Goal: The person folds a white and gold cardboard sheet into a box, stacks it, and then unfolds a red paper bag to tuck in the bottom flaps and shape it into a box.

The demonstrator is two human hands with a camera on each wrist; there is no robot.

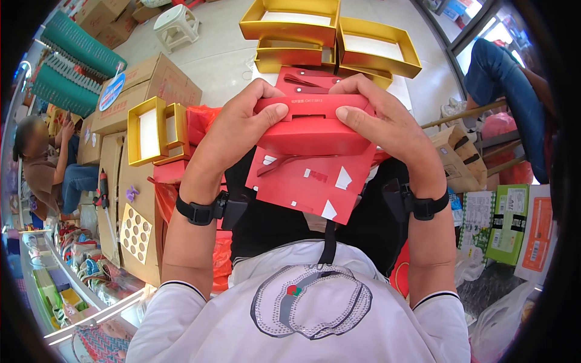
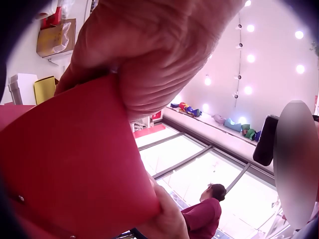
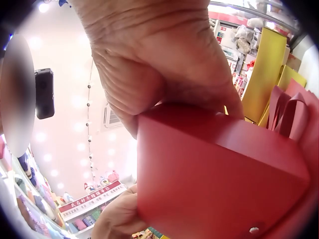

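Both hands grip a red cardboard box from its two ends, held in front of the chest. The left hand lays its thumb on the near face beside a cut slot, its fingers behind the box. Mirroring it, the right hand sets its thumb at the slot's other end. Red card with a dark red strap and white patches spreads below the box, over the lap. Behind the box shows another red panel with a strap and metal studs. Smooth red faces fill much of the wrist views.
Gold trays are stacked ahead, with more gold trays on a carton at the left. A white stool stands farther back. Seated people are at both sides. Green and orange packages lie at the right.
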